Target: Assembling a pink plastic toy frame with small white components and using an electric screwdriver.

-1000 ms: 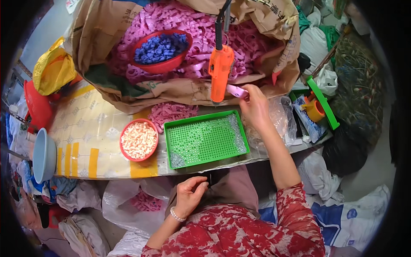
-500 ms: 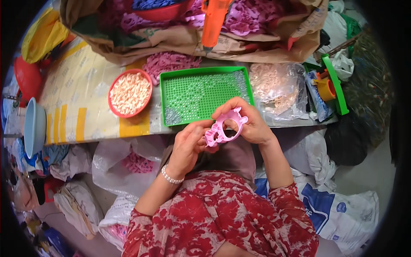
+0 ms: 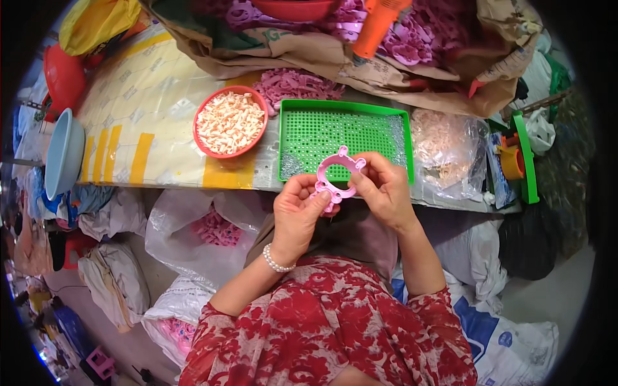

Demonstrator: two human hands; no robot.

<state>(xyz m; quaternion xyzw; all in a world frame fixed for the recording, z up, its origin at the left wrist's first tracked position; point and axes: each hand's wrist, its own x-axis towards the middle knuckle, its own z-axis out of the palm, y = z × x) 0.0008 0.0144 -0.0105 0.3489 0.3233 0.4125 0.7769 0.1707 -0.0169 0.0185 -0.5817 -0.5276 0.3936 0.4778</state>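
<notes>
A pink plastic ring-shaped piece (image 3: 334, 192) with small lugs around its rim is held between my hands, just in front of the green tray. My left hand (image 3: 295, 217) grips its narrower lower end between thumb and fingers. My right hand (image 3: 389, 196) pinches the ring's right edge by a lug. Behind them, the shallow green tray (image 3: 347, 104) has a perforated bottom, with small shiny metal pieces gathered in its right and near-left corners. Left of it stands a red bowl (image 3: 197, 132) full of small cream-coloured pieces.
An orange power screwdriver (image 3: 376, 32) points down over a brown paper sack (image 3: 444, 90) of pink parts. More pink pieces (image 3: 296, 88) lie behind the tray. A clear bag of pale pieces (image 3: 441, 148) is right of it. A blue basin (image 3: 62, 154) stands far left.
The pink piece has been turned so its ring points away from me and its narrow end toward me. My left hand has closed on that end. The whole view has shifted.
</notes>
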